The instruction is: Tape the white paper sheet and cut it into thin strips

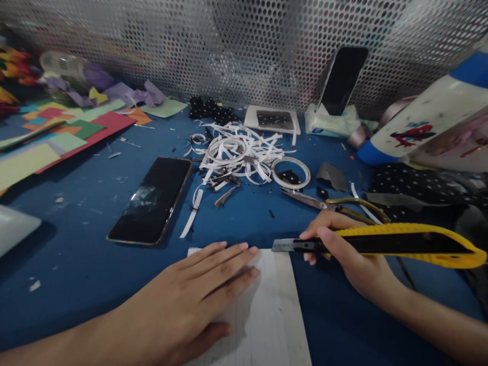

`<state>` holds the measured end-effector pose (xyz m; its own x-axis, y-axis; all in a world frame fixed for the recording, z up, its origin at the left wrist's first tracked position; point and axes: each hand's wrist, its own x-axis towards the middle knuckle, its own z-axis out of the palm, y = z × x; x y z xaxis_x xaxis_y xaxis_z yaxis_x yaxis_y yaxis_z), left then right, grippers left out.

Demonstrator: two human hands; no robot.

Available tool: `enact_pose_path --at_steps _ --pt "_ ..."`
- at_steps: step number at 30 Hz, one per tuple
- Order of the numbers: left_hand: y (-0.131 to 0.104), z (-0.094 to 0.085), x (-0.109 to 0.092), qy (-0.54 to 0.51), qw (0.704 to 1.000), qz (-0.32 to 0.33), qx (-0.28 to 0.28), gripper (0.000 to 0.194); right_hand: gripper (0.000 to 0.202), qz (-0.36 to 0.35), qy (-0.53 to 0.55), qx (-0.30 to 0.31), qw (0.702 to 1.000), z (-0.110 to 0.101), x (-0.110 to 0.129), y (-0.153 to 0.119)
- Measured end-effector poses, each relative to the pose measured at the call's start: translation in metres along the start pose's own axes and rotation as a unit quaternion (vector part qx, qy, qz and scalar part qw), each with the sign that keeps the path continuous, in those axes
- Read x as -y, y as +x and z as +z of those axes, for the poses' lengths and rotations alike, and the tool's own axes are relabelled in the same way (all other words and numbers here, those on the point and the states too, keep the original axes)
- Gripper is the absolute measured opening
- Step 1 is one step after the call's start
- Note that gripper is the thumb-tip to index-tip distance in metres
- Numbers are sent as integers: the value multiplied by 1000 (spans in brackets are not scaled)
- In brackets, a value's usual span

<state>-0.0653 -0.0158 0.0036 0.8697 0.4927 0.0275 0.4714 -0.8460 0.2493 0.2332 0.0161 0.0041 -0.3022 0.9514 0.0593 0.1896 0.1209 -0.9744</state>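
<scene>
My left hand [206, 290] lies flat on a sheet of white lined paper [267, 315], fingers stretched toward its upper right part. The paper rests on the blue table, and its lower end runs out of view. In my right hand [351, 259] is a yellow and black utility knife [404, 241], gripped between thumb and fingers. Its blade [282, 245] is out and points left, over the paper's top edge near the right corner. Whether the blade touches the paper I cannot tell.
Behind the paper lie a dark phone [152, 201], a heap of white paper strips [244, 152], a tape roll [292, 173] and scissors [324, 203]. Coloured paper sheets [91, 132] spread at the left. A tilted bottle [423, 117] and an upright phone [343, 81] are at the back right.
</scene>
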Motion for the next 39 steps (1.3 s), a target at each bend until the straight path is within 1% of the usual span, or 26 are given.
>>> enact_pose_path --at_steps 8,20,24,27,32,39 --pt "1 1 -1 15 1000 1 -1 72 23 -17 -52 -5 998 1 5 1" --pt "0 0 -1 -7 1000 -3 7 72 27 -6 -43 -23 999 0 2 1" --pt "0 0 -1 2 1000 -1 8 74 26 15 -21 -21 999 -1 -2 -1" --pt "0 0 0 9 1000 1 12 72 25 16 0 -27 1000 -1 -5 -1" --pt "0 0 -1 6 1000 0 8 73 24 5 3 -11 1000 -1 -5 0" --pt "0 -1 -1 -13 1000 -4 10 71 24 4 -9 -5 1000 -2 -3 0"
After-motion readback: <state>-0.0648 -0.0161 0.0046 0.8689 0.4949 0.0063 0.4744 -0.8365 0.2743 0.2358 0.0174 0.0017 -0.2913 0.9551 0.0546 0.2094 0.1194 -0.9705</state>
